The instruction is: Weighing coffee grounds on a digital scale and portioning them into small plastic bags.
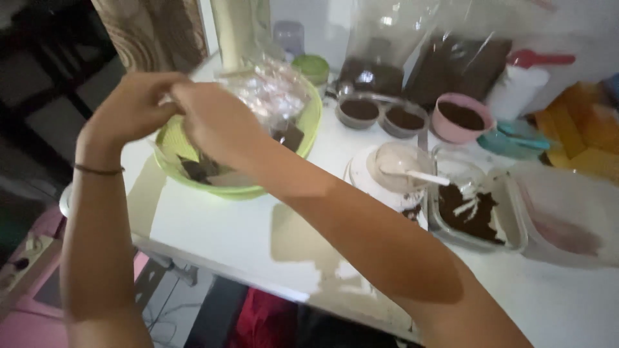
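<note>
Here, a white table runs from the lower left to the right edge of the frame; a patterned curtain hangs at the upper left, and dim floor and pink furniture show at the lower left; light falls on the tabletop while both arms stay in shade.

Both hands meet over the left rim of a green bowl in the upper left; the left hand and the right hand each have fingers pressed together, pinching the mouth of a clear bag; the bag lies just right of the right hand, bulging above the bowl's middle.

The bag is thin, crinkled and glossy, with pale pinkish pieces inside, too blurred to name; dark flat squares lie in the bowl beneath it.

At centre right sits a clear box of dark crumbs, just beside a round tub holding a white spoon; a pink cup of dark powder stands above them.
</note>
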